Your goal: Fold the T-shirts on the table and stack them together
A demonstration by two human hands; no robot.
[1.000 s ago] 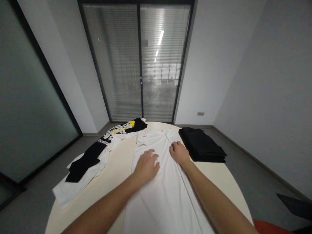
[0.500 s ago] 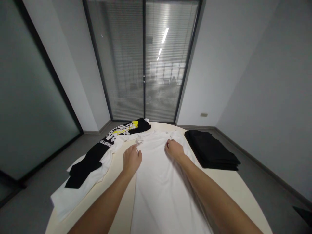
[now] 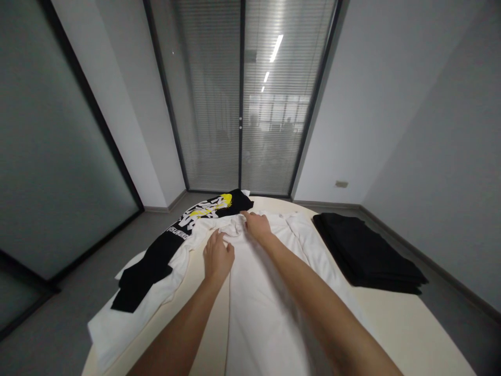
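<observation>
Where the head view looks down, a white garment [image 3: 250,303] lies lengthwise on the pale surface [image 3: 415,326], its far left corner bunched. The left hand [image 3: 219,257], fingers curled, is at that rumpled edge; the right hand [image 3: 258,227] reaches across to the same spot. Whether either grips cloth, I cannot tell. Black printed fabric [image 3: 156,261] lies left, a folded black stack [image 3: 368,250] right.

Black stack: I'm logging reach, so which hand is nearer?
Right: the right hand is left of the stack, at the white garment; the left hand is farther left.
</observation>
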